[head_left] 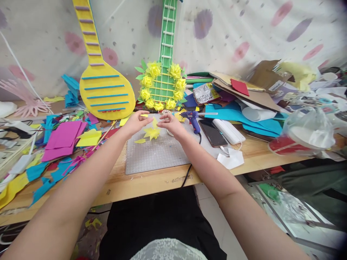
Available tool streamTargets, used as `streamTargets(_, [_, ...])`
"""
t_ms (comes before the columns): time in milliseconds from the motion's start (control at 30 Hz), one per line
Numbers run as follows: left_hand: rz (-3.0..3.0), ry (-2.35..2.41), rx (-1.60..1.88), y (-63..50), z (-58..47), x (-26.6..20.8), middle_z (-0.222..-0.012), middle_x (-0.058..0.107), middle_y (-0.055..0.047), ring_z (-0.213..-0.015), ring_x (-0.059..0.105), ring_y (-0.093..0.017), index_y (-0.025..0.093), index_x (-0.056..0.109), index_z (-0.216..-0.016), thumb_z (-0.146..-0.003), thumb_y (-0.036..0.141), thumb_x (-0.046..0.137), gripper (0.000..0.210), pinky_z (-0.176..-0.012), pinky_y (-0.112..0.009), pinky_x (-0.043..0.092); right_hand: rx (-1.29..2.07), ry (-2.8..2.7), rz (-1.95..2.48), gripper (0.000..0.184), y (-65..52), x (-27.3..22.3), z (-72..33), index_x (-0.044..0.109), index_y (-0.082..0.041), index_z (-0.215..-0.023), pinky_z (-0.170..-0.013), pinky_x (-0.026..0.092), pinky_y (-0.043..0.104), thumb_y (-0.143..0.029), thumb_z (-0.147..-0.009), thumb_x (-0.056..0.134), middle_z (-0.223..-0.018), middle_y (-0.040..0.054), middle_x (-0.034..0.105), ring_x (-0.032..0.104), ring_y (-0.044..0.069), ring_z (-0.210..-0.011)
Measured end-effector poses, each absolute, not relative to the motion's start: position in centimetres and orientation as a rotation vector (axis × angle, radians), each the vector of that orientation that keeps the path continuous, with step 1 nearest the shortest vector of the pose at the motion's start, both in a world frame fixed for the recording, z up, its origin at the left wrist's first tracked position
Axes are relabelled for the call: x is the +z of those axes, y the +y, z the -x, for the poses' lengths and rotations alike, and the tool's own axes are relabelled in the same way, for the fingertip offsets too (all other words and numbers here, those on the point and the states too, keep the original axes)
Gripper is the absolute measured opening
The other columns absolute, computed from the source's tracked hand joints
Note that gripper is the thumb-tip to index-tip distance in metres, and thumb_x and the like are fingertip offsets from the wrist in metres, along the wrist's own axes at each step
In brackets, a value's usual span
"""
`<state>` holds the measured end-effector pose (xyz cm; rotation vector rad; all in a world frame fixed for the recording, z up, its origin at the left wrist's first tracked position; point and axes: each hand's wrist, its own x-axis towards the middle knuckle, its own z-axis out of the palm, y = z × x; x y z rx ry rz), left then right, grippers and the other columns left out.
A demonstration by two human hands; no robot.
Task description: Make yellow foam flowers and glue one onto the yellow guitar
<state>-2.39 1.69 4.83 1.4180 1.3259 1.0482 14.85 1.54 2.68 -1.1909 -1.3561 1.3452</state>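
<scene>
My left hand (pixel 136 123) hovers over the grey cutting mat (pixel 159 159), its fingers loosely apart and pointing right. A small bit of yellow paper shows at its fingertips; whether they touch it I cannot tell. Facing it, my right hand (pixel 171 123) has bent, parted fingers and no visible hold on anything. Between and just below the hands is a pointed yellow paper flower piece (pixel 152 134). A loose yellow petal (pixel 140 141) lies to its left on the mat. Partly hidden behind my right hand is a pale round object. Right of that hand rests a blue glue gun (pixel 193 119).
Behind the mat stand a green paper instrument (pixel 167 47) ringed with yellow flowers and a yellow one (pixel 107 95). Paper scraps (pixel 63 139) cover the left. A phone (pixel 213 133), white power bank (pixel 229 131), stacked sheets and a bagged red cup (pixel 290 142) occupy the right.
</scene>
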Motion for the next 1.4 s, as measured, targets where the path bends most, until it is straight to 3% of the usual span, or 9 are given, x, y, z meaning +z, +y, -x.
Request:
streamTargets(167, [-1.467,1.336,0.978,1.9,1.5,4.8,-0.066,0.065,0.000,-0.063,0.060,-0.016,0.019,0.061,-0.094,-0.053,0.018,0.077,0.044,-0.069,-0.031,0.045,1.365,-1.367,1.145,0.031,1.3,2.1,-14.9,0.046,-0.020,-0.087,-0.084,0.047,0.033,-0.021,-0.063,0.067,-0.072,-0.0028,0.062,0.063,0.013,-0.078])
streamTargets(467, [-1.641,1.434,0.788,3.0,1.2,5.9,-0.065,0.065,-0.002,-0.065,0.062,-0.020,0.017,0.063,-0.092,-0.048,0.014,0.078,0.046,-0.069,-0.032,0.045,1.138,-1.698,1.248,0.034,1.8,3.5,-14.8,0.047,-0.021,-0.092,-0.077,0.048,0.033,-0.018,-0.064,0.066,-0.069,-0.0038,0.060,0.062,0.014,-0.075])
streamTargets(600, [-1.634,1.364,0.995,3.4,1.6,5.1,-0.076,0.067,-0.002,-0.074,0.062,-0.018,0.017,0.060,-0.100,-0.054,0.017,0.075,0.048,-0.074,-0.032,0.047,1.169,-1.497,1.323,0.032,2.1,2.7,-14.4,0.046,-0.020,-0.086,-0.077,0.047,0.033,-0.016,-0.062,0.067,-0.068,-0.0046,0.059,0.061,0.014,-0.070])
streamTargets(800, [-1.276,1.372,1.438,2.6,2.8,1.5,-0.092,0.065,-0.005,-0.091,0.060,-0.017,0.017,0.060,-0.093,-0.068,0.025,0.066,0.027,-0.086,-0.033,0.047,1.317,-1.233,1.283,0.030,2.6,0.7,-14.3,0.050,-0.020,-0.081,-0.080,0.046,0.032,-0.017,-0.059,0.070,-0.070,-0.0038,0.059,0.061,0.013,-0.071])
streamTargets(1000, [-1.119,1.329,1.546,1.8,2.6,-1.5,-0.100,0.064,-0.006,-0.100,0.059,-0.018,0.018,0.060,-0.090,-0.069,0.031,0.068,0.026,-0.094,-0.033,0.044,1.285,-1.270,1.280,0.029,3.1,-0.3,-13.7,0.049,-0.020,-0.079,-0.076,0.048,0.032,-0.017,-0.059,0.069,-0.067,-0.0053,0.058,0.059,0.012,-0.067])
streamTargets(1400, [-1.212,1.285,1.518,1.6,2.1,-2.4,-0.100,0.063,-0.006,-0.102,0.058,-0.019,0.020,0.058,-0.092,-0.069,0.032,0.066,0.027,-0.095,-0.035,0.043,1.277,-1.270,1.291,0.025,3.2,-0.2,-13.5,0.048,-0.019,-0.074,-0.071,0.046,0.028,-0.011,-0.059,0.066,-0.062,-0.0067,0.055,0.055,0.010,-0.061])
